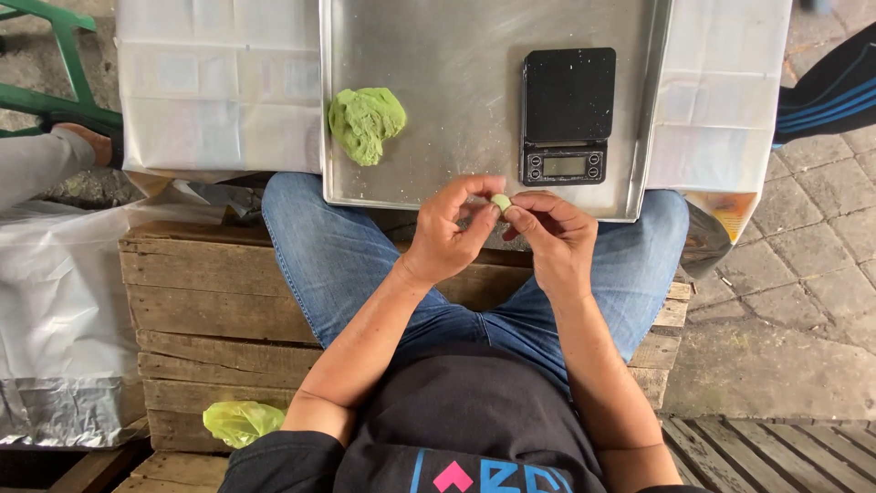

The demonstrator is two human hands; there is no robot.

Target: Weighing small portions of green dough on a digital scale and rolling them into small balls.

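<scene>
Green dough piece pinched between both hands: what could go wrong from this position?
The small green dough piece is held only at the fingertips of the left hand and right hand, over the near edge of the metal tray; a slip could drop it onto the jeans or the wooden pallet. The scale sits just ahead, so a forward reach might knock it.
</scene>
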